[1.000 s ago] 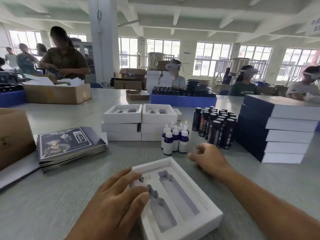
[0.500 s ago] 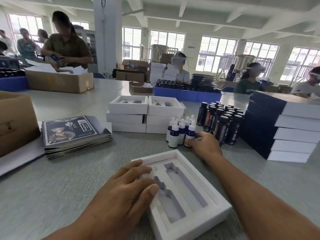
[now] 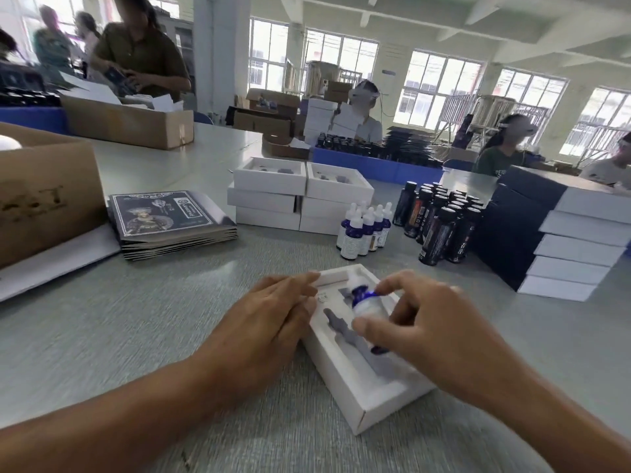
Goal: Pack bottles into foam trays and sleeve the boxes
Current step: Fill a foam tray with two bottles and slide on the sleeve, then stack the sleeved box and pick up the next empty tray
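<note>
We see grey tabletop (image 3: pixel 143 322). On it: open white foam tray box (image 3: pixel 355 401) near front edge; stacked white boxes (image 3: pixel 293 199) behind; cluster of small blue dropper bottles (image 3: pixel 362 230) just beside them; dark tall bottles (image 3: pixel 440 227) to right; stack of sleeved boxes (image 3: pixel 577 240) far right; pile of printed sleeves (image 3: pixel 167 223) left; cardboard cartons (image 3: pixel 44 196) (image 3: pixel 129 124) further left.

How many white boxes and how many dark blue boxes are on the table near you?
White cardboard tray boxes: 7 (two stacks of 3, plus the open one in front)
Dark blue sleeved boxes: 5
Total: 12
</note>
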The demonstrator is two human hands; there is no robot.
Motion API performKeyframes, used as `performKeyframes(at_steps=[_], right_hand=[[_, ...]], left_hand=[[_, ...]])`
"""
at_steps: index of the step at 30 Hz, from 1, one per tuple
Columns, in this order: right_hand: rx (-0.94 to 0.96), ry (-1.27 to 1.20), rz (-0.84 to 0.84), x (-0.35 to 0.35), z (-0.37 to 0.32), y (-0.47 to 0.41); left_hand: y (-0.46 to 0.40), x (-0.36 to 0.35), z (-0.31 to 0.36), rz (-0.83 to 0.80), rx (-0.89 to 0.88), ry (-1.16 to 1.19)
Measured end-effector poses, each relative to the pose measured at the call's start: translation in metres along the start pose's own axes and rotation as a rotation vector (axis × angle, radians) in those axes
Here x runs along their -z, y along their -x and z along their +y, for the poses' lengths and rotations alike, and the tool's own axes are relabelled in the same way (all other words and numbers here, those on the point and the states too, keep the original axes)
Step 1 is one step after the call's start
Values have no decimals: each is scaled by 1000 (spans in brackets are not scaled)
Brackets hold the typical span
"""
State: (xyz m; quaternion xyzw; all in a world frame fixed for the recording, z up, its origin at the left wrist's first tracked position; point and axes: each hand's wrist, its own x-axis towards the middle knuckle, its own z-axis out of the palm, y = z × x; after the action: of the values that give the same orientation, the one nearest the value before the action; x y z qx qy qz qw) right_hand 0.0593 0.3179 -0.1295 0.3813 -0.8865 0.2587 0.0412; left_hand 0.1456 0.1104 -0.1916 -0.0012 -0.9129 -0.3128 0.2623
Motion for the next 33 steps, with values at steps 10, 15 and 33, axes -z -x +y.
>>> performKeyframes(at_steps=[10, 15, 33], right_hand=[[96, 152, -69, -2, -8, 21], [81, 129, -92, 0, -4, 22], [118, 66, -188, 0, 4, 15]], left_hand=[[1, 0, 0, -47, -70, -159], [-1, -1, -1, -38, -96, -173], [10, -3, 10, -181, -236, -279]])
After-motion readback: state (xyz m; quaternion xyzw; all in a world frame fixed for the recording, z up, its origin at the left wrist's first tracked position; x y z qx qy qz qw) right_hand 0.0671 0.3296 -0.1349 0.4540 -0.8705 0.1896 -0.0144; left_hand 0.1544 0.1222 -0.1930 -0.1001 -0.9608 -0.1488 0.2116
